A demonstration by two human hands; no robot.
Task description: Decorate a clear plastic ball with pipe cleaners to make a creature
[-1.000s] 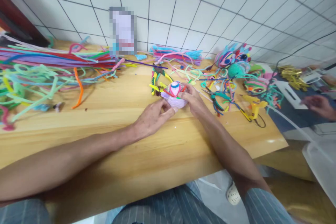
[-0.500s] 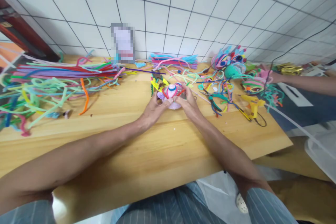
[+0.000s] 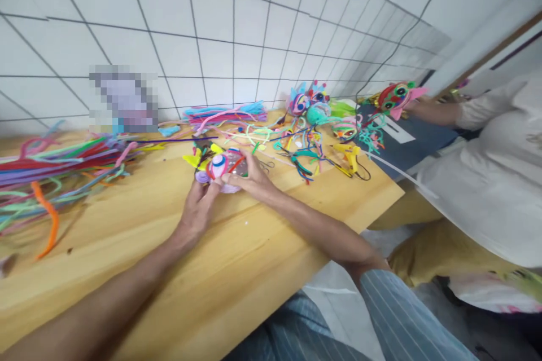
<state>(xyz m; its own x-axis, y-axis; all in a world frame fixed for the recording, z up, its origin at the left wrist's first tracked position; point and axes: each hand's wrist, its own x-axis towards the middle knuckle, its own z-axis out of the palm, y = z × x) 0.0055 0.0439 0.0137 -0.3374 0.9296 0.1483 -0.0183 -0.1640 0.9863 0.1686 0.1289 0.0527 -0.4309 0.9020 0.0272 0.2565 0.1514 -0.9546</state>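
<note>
Both my hands grip a small lilac pipe-cleaner figure [image 3: 222, 168] with a pink-and-white eye and red strands, held just above the wooden table [image 3: 139, 237]. My left hand [image 3: 198, 208] pinches its lower left side with curled fingers. My right hand [image 3: 248, 177] wraps over its right side. Yellow and green pipe-cleaner pieces [image 3: 195, 158] lie just behind the figure.
A heap of long coloured pipe cleaners [image 3: 59, 172] covers the table's left. Finished figures [image 3: 308, 102], pliers [image 3: 302, 161] and a yellow glue gun [image 3: 349, 153] lie at the right. A person in a white top [image 3: 478, 169] sits at the right, holding a red-green figure [image 3: 396, 96].
The camera has swung right and tilted, bringing the seated person into view. My hands still hold the lilac figure, now turned slightly, and the other person has lifted a red-green figure.
</note>
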